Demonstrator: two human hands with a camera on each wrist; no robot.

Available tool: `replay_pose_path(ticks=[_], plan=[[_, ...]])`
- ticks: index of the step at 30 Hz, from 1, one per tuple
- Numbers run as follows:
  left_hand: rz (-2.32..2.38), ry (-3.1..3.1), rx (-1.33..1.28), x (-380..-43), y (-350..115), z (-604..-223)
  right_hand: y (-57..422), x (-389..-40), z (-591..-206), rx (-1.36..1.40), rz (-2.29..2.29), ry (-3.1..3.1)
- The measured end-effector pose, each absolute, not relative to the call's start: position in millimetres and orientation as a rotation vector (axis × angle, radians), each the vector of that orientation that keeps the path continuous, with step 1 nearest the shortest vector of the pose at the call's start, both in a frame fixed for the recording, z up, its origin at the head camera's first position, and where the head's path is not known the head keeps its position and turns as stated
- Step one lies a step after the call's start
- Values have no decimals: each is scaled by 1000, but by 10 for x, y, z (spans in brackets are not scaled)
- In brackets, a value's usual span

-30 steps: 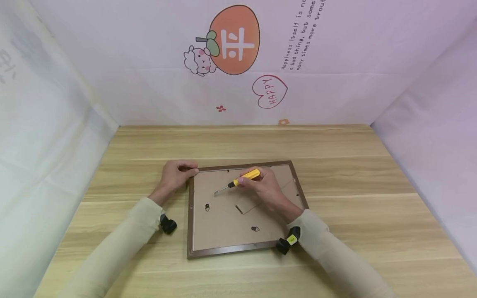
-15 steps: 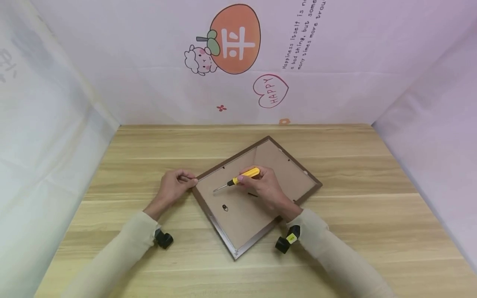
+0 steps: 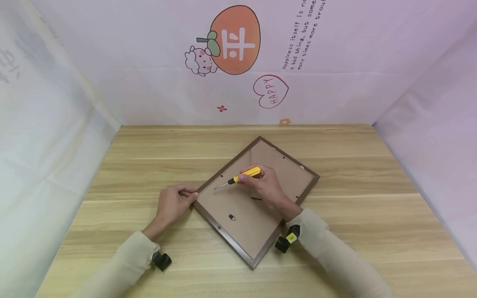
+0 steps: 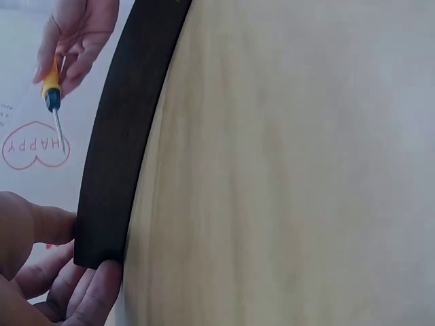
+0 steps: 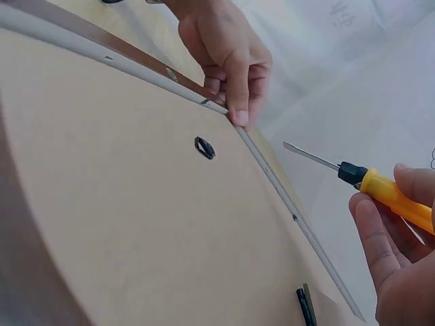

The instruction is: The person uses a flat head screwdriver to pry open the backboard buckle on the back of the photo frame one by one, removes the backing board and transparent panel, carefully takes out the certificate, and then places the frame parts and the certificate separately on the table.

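The brown picture frame (image 3: 224, 233), lying back side up on the pale wood-grain desk (image 3: 365, 198), has turned a little further counterclockwise than half a second ago; a full second ago its long sides ran almost straight across, and now it sits as a diamond, one corner pointing toward the person. The left hand (image 3: 174, 203) has come down nearer to the person along with the corner that it holds. The right hand (image 3: 266, 184) and the yellow screwdriver (image 3: 242, 176) stay in nearly the same spot over the frame. The two hands are apart: the left pinches the frame's leftmost corner, thumb on top and fingers at the outer side, while the right grips the screwdriver by its handle, the metal shaft pointing left and slightly toward the person. In the right wrist view the tip shows clear of the tan backing board (image 3: 246, 223). On that board, a small black hanging hook (image 3: 232, 217) is in plain sight, and a short black strip (image 3: 256, 198) lies just beside the right hand. Both arms wear beige sleeves and black wrist cameras (image 3: 161, 260). Behind the desk hangs a white printed backdrop (image 3: 149, 91), with an orange fruit drawing and a red heart reading "HAPPY".
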State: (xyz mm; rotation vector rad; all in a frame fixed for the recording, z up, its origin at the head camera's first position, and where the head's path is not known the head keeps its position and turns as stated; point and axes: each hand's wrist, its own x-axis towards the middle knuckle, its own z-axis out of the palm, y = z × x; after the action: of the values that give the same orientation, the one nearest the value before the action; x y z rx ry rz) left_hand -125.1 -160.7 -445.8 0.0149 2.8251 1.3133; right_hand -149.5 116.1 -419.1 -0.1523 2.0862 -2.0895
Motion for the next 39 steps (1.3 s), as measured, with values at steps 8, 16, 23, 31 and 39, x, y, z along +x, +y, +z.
replay_pose_path(ticks=[8, 16, 23, 31, 39], plan=[[1349, 2789, -10, -1172, -1604, -4460, 1154, -1504, -4200, -164, -2112, 2077], [1207, 2765, 110, -1280, -1630, -4380, 1180, -1496, -4211, -156, -2108, 2081], [1159, 2739, 171, -1437, -1567, -4320, 1185, -1492, -4209, -174, -2112, 2076], [1258, 2699, 204, -1601, -1430, -4348, 1191, -1487, -4212, -167, -2118, 2075], [1178, 2746, 245, -1681, -1347, -4358, 1206, -1485, -4200, -170, -2127, 2072]])
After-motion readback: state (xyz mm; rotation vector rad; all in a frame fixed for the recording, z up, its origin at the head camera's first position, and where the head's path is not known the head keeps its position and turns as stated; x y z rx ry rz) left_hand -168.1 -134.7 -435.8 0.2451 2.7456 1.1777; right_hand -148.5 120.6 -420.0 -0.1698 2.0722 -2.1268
